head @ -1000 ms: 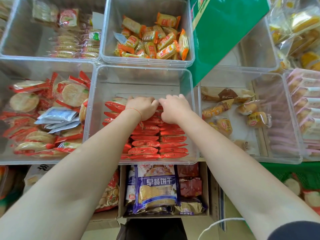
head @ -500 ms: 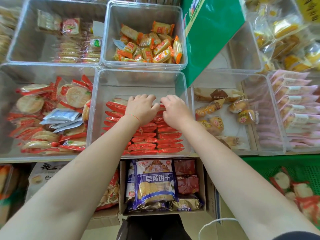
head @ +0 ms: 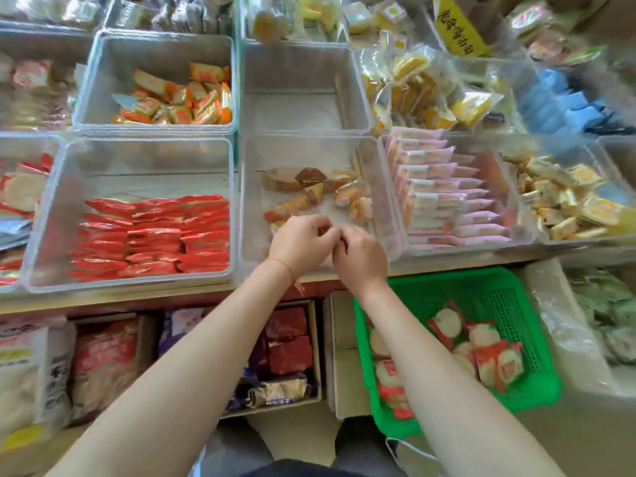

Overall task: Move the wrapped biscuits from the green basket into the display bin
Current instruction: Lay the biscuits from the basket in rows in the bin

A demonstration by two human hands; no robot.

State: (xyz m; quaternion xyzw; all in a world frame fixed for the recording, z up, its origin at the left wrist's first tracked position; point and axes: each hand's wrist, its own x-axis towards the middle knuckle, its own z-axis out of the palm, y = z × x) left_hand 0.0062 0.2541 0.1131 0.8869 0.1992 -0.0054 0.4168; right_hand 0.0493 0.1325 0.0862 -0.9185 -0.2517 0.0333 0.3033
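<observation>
Bare skin shows on both forearms, which reach forward side by side over the front edge of the shelf. The left hand (head: 301, 241) and the right hand (head: 359, 258) meet knuckle to knuckle, fingers loosely curled inward. Motion blur covers the fingertips, so whether either hand pinches anything cannot be told. A thin red string (head: 284, 265) circles the left wrist.

Both hands hover above the near wall of a clear bin (head: 247, 201) that holds a few brown and orange wrapped pastries (head: 309, 191) toward its back.

Immediately left of that bin stands the display bin (head: 55, 208), also clear plastic. Red-wrapped biscuits (head: 155, 235) lie in it in overlapping rows, filling the front half of its floor. Neither hand touches this bin.

The green basket (head: 537, 390) sits lower, below the shelf edge, under and to the right of the right forearm. Round pale wrapped biscuits (head: 481, 346) with red wrapper ends lie loose on its floor.

Right of the pastry bin, a bin of pink packets (head: 447, 197) stands on the same shelf, the packets set on edge in a row. Behind the display bin, another clear bin holds orange-wrapped snacks (head: 182, 101). Below the shelf, open cardboard boxes (head: 316, 356) hold larger packaged goods.
</observation>
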